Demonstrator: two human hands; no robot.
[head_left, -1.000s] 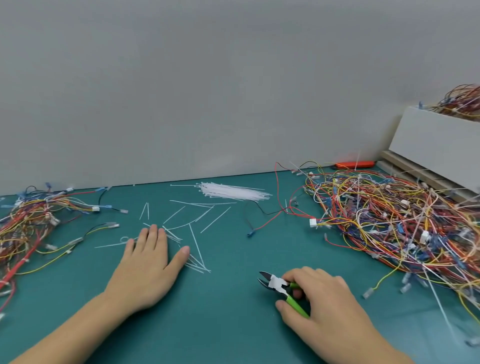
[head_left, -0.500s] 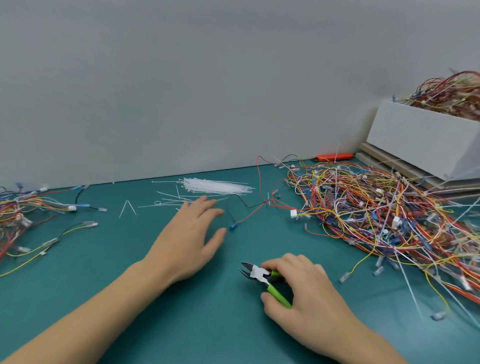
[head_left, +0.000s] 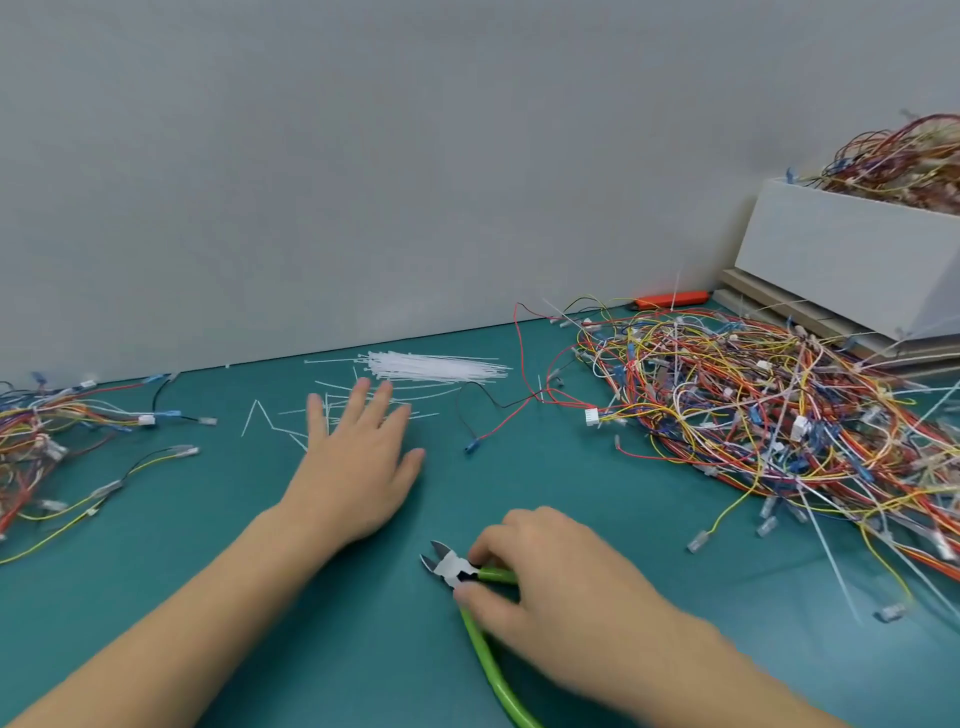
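Right grip (head_left: 561, 571) curled round cutters (head_left: 449, 564) handles; long axis diagonal, nose pointing left and away.

Left hand (head_left: 358, 462): palm down, fingers straight and slightly spread, pointing away from the body; bare forearm runs in from lower left. Right hand (head_left: 550, 571): knuckles up, fingers and thumb curled round the cutters (head_left: 467, 577), forearm in from lower right, a little blurred. Hands near each other, not touching.
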